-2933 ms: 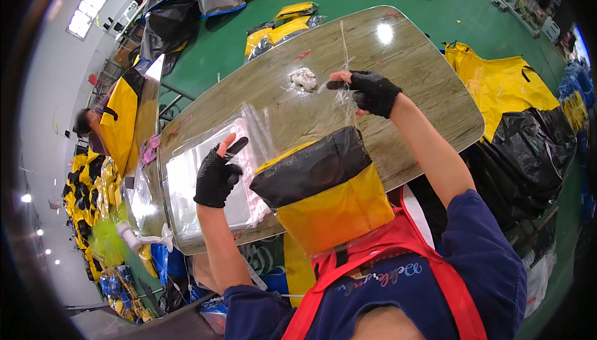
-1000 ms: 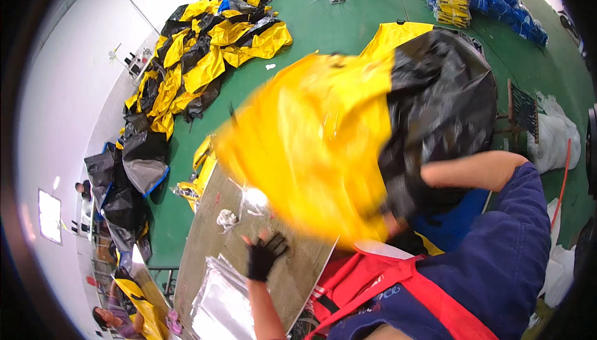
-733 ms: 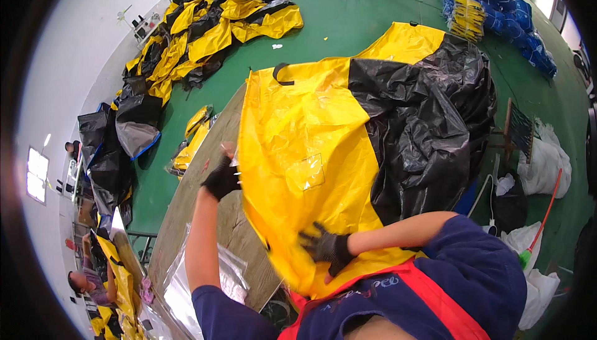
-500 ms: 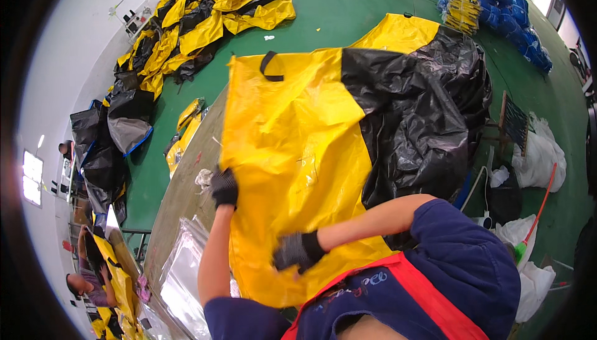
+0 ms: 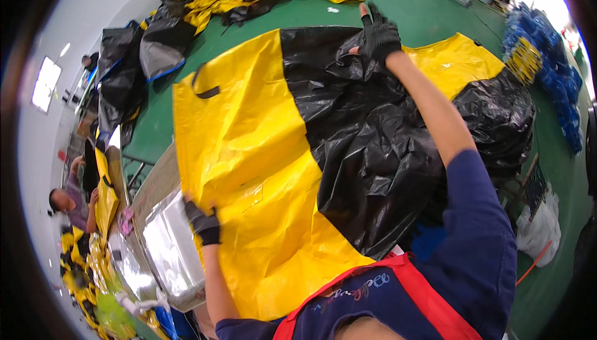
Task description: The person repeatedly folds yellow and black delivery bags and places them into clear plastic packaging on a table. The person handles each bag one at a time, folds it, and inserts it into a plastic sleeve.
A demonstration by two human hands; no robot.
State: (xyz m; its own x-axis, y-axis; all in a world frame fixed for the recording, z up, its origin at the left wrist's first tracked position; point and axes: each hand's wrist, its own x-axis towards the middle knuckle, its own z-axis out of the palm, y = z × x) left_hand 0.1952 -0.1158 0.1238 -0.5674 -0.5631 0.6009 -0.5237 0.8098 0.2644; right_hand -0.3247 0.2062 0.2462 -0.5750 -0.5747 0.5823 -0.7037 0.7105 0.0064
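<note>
Gloved fingers of the left hand [image 5: 202,220], at 8 o'clock in the view, are blurred at the left margin of the yellow-and-black tarpaulin cover [image 5: 261,172]; whether they pinch it is unclear. At 1 o'clock the right hand [image 5: 380,35] is spread wide over the black part's far edge, fingers apart, with nothing seen in its grasp; palm contact cannot be made out.

The cover fills the middle, spread over the worktable [image 5: 152,172]. Its yellow panel is longest from 11 to 5 o'clock, along the colour seam, and its far border, near the black strap handle [image 5: 208,93], faces between 10 and 12. The whole cover's long axis is uncertain, since the black part bunches toward 4 o'clock.

That bunching is probably the main hazard: loose weight there could drag the cover askew, and with no firm right-hand hold, creases could get trapped. A sweep toward 8 o'clock might also shove the clear plastic sleeves [image 5: 171,240] just beside the left hand.

Farther out, a crumpled yellow-and-black pile [image 5: 497,113] lies between 2 and 3, with blue bundles [image 5: 547,85] beyond, a white sack [image 5: 538,222] past 3, and a co-worker [image 5: 74,206] near 9.
</note>
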